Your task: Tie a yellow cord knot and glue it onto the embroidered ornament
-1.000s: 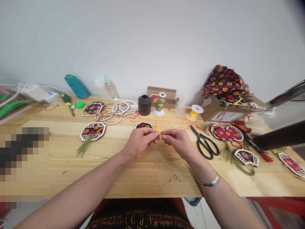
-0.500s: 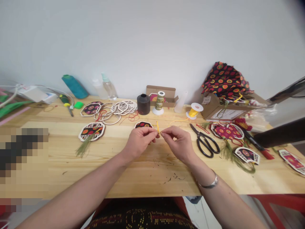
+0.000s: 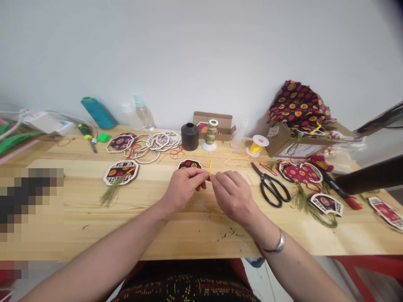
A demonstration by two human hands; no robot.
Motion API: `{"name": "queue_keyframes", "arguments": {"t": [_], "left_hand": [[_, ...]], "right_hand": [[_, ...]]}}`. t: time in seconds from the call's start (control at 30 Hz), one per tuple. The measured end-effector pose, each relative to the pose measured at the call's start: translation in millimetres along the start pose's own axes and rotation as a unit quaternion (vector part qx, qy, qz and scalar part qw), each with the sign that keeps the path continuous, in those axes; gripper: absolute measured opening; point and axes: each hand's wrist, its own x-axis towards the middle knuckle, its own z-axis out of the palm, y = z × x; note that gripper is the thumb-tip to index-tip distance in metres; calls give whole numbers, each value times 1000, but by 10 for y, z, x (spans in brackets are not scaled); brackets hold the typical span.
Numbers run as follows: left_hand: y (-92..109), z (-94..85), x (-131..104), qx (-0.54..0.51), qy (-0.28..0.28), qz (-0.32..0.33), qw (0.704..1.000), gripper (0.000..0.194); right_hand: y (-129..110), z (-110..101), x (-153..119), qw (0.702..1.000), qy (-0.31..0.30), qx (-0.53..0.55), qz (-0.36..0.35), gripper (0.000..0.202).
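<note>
Over the middle of the table, my left hand (image 3: 187,184) pinches a short yellow cord (image 3: 210,167) that stands up between my fingertips. Close against it on the right is my right hand (image 3: 233,193), its fingers curled and closed near the cord's lower end; whatever they hold is hidden. Just behind my left hand lies a patterned ornament (image 3: 189,164) with a pale frame, partly covered by the hand. A spool of yellow cord (image 3: 256,147) stands behind my right hand, a loose strand trailing left from it.
Black scissors (image 3: 273,186) lie right of my hands. A framed ornament with a green tassel (image 3: 121,173) is at left. Along the back stand a black thread cone (image 3: 189,137), a gold thread spool (image 3: 210,135) and a cardboard box (image 3: 291,140) with patterned fabric.
My right hand has turned over, its back now facing up and its fingers curled more. The yellow cord has shifted slightly right and stands more upright. My left hand has barely moved.
</note>
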Motion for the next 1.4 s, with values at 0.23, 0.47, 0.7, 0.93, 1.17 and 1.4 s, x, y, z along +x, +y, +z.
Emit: {"name": "queue_keyframes", "arguments": {"t": [0.23,0.47,0.7,0.93,1.17,1.4], "left_hand": [[3,24,15,-84,7,-60,995,11],[-1,21,15,-114,13,-89,989,11],[-65,22,48,-118,14,-86,989,12],[-56,-8,58,-118,24,-67,990,13],[-26,11,36,-105,17,-47,993,16],[25,9,13,-86,-4,-40,996,16]], "right_hand": [[-66,-58,48,996,-24,-80,-35,20],[-133,-1,22,989,-61,-125,-46,24],[-222,43,25,985,-75,-150,-43,21],[-237,63,25,985,-79,-149,-31,25],[-154,43,8,991,-86,-99,-12,29],[4,84,4,988,-6,107,110,20]]}}
